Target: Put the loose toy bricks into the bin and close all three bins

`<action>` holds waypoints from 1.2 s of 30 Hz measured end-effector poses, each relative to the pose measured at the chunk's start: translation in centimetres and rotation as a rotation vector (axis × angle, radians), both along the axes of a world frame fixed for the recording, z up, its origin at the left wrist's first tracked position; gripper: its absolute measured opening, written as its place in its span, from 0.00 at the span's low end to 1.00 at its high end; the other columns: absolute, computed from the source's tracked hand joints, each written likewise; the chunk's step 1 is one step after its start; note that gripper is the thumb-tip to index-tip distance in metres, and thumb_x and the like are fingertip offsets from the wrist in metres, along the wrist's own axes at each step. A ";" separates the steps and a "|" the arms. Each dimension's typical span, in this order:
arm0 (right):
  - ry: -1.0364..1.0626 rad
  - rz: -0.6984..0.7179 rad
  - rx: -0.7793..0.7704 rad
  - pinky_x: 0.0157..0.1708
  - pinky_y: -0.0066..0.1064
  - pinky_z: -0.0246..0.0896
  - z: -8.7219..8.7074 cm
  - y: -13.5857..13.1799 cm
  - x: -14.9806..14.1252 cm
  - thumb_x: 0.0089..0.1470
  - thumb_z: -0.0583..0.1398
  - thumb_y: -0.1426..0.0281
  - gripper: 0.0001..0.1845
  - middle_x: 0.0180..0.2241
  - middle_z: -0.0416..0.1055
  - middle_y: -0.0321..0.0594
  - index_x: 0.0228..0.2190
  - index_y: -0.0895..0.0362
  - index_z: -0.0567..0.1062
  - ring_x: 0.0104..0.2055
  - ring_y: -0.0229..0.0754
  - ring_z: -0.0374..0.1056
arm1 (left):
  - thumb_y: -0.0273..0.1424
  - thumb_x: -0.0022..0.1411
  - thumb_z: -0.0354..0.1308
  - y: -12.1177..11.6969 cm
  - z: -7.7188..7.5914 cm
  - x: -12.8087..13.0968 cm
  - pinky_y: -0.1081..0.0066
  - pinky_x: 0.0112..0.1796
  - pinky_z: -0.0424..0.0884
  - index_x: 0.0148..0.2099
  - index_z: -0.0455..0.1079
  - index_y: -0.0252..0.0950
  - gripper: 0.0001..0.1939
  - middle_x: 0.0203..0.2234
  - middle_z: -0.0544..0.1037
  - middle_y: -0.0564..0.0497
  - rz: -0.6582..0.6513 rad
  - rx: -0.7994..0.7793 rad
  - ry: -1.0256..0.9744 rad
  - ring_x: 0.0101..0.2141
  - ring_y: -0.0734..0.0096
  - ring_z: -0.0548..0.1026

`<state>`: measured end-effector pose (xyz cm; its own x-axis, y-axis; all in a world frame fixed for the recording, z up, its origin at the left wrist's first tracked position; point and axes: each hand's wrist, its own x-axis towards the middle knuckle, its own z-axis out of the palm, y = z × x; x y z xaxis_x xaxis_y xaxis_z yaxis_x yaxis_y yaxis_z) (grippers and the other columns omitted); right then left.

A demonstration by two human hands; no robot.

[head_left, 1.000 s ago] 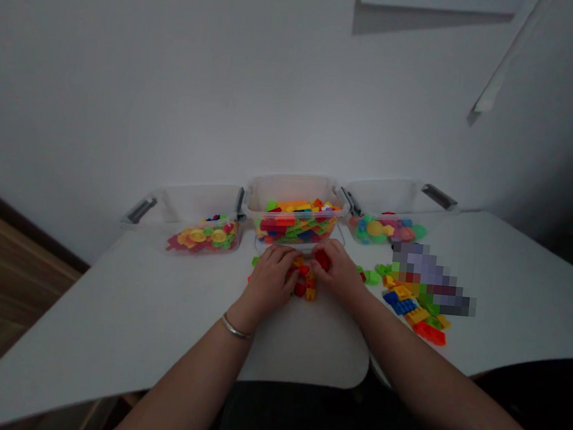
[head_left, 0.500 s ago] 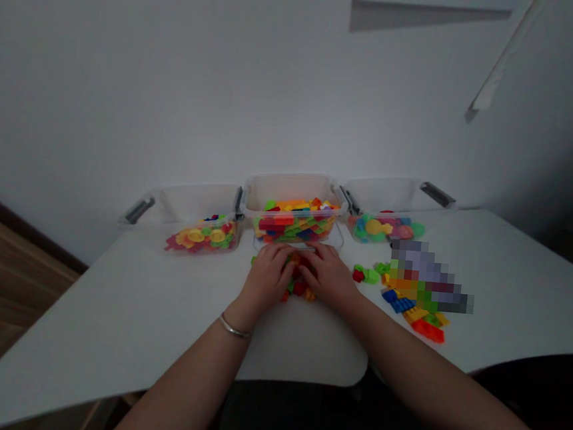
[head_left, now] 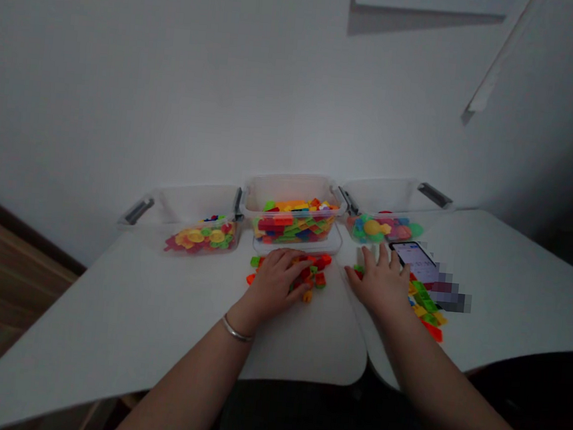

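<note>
Hands have split: our right hand (head_left: 383,284) has left the block cluster (head_left: 319,280) and now sits right, over loose blocks (head_left: 424,298). So only our left hand (head_left: 273,284) is at the cluster, on the table (head_left: 167,312) just near of the middle bin (head_left: 296,186). Right grip: fingers spread wide, nothing seen in it (underside hidden). Left grip: fingers loosely curled over the cluster; can't tell if they pinch any block.

Table's white, a seam running between the hands. We've got a left bin (head_left: 198,197) and right bin (head_left: 383,193) along the far edge, phone (head_left: 419,263) right. Room's dim: plain wall (head_left: 177,85) behind, wood panelling (head_left: 9,291) near left.
</note>
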<state>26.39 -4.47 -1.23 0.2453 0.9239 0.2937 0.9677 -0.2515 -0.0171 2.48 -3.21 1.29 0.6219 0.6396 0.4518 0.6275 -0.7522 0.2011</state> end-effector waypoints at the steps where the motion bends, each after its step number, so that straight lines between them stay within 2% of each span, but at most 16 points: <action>1: 0.010 -0.001 -0.035 0.55 0.57 0.49 -0.3 0.0 0.3 0.59 0.53 0.50 0.37 0.64 0.55 0.62 0.61 0.60 0.64 0.63 0.67 0.52 | 0.36 0.65 0.55 0.0 0.0 0.0 0.54 0.56 0.63 0.57 0.68 0.37 0.19 0.53 0.72 0.42 0.004 -0.006 0.002 0.54 0.56 0.67; 5: 0.041 0.088 -0.096 0.48 0.48 0.58 -0.1 0.7 0.3 0.59 0.53 0.49 0.34 0.58 0.63 0.57 0.58 0.57 0.65 0.56 0.60 0.60 | 0.35 0.65 0.56 0.0 0.1 0.0 0.53 0.55 0.64 0.57 0.68 0.39 0.19 0.53 0.72 0.44 0.014 -0.022 -0.011 0.53 0.56 0.67; 8: 0.030 0.145 -0.107 0.43 0.42 0.61 0.6 1.3 -0.6 0.60 0.54 0.55 0.23 0.51 0.68 0.52 0.50 0.56 0.72 0.51 0.56 0.63 | 0.34 0.65 0.56 0.0 0.2 0.0 0.53 0.55 0.64 0.56 0.69 0.40 0.18 0.53 0.72 0.45 0.013 -0.027 -0.021 0.53 0.56 0.68; 11: 0.030 0.212 -0.116 0.39 0.37 0.62 0.9 2.1 -1.3 0.61 0.53 0.63 0.15 0.47 0.69 0.51 0.44 0.58 0.73 0.49 0.52 0.63 | 0.32 0.64 0.57 0.0 0.2 0.0 0.54 0.55 0.64 0.56 0.69 0.39 0.18 0.52 0.73 0.45 0.021 -0.030 -0.020 0.52 0.57 0.68; 18: 0.074 0.307 -0.097 0.43 0.36 0.60 0.5 3.8 -0.9 0.59 0.56 0.66 0.13 0.43 0.72 0.50 0.41 0.61 0.74 0.47 0.50 0.65 | 0.29 0.62 0.57 0.2 -0.2 0.0 0.54 0.55 0.65 0.55 0.69 0.39 0.18 0.51 0.73 0.45 0.026 -0.025 -0.027 0.51 0.57 0.69; 21: 0.188 0.306 -0.003 0.45 0.35 0.60 0.4 4.1 -0.6 0.58 0.56 0.66 0.11 0.41 0.72 0.47 0.39 0.58 0.74 0.46 0.48 0.66 | 0.29 0.62 0.58 0.3 -0.2 0.0 0.54 0.54 0.66 0.55 0.69 0.38 0.18 0.51 0.74 0.45 0.024 -0.030 -0.019 0.51 0.57 0.69; 24: 0.367 0.310 0.153 0.45 0.35 0.59 0.4 4.1 -0.7 0.56 0.56 0.64 0.11 0.38 0.72 0.44 0.37 0.57 0.74 0.44 0.46 0.66 | 0.28 0.62 0.58 0.3 -0.3 0.0 0.54 0.54 0.66 0.54 0.69 0.39 0.18 0.51 0.74 0.45 0.020 -0.028 -0.020 0.51 0.57 0.69; 28: 0.620 0.400 0.294 0.45 0.35 0.60 0.5 4.0 -2.0 0.53 0.57 0.65 0.09 0.37 0.73 0.44 0.34 0.56 0.73 0.42 0.45 0.68 | 0.27 0.61 0.57 0.4 -0.3 0.1 0.54 0.55 0.65 0.55 0.69 0.39 0.19 0.51 0.74 0.45 0.022 -0.037 -0.024 0.51 0.58 0.69; 33: 0.885 0.422 0.321 0.42 0.35 0.63 0.2 4.3 -4.6 0.54 0.55 0.62 0.10 0.33 0.74 0.40 0.31 0.55 0.72 0.37 0.43 0.69 | 0.27 0.60 0.58 0.6 -0.5 0.1 0.55 0.55 0.65 0.56 0.68 0.38 0.21 0.52 0.73 0.45 0.023 -0.034 -0.033 0.51 0.58 0.69; 36: 0.889 0.476 0.312 0.43 0.37 0.63 -0.3 4.7 -5.8 0.52 0.57 0.63 0.08 0.33 0.73 0.40 0.30 0.55 0.72 0.38 0.44 0.69 | 0.27 0.60 0.58 0.8 -0.7 0.1 0.55 0.55 0.65 0.55 0.69 0.36 0.20 0.51 0.74 0.44 0.016 -0.023 -0.035 0.51 0.57 0.69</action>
<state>20.59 0.19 -1.56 0.1209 0.8958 0.4277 0.5730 0.2889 -0.7669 2.57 -2.43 0.57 0.5955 0.6595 0.4588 0.6314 -0.7373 0.2402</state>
